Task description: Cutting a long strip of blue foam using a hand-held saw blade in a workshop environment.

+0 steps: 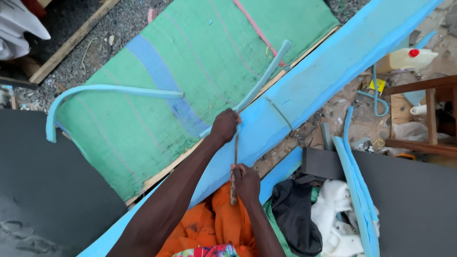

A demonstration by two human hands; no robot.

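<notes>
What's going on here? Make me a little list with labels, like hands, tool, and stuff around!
left hand: presses on the blue foam slab and grips a thin foam strip
right hand: holds a knife, blade up against the foam edge
loose strip: curved, lying on the green striped cover
ground: gravel and foam scraps
right side: white jug with red cap, wooden frame
below: orange cloth, black cloth

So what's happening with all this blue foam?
A person is working a thin blade along the edge of a long blue foam slab. The right hand grips the blade's handle, while the left hand holds a narrow foam strip that curls away from the slab over a green panel.
</notes>
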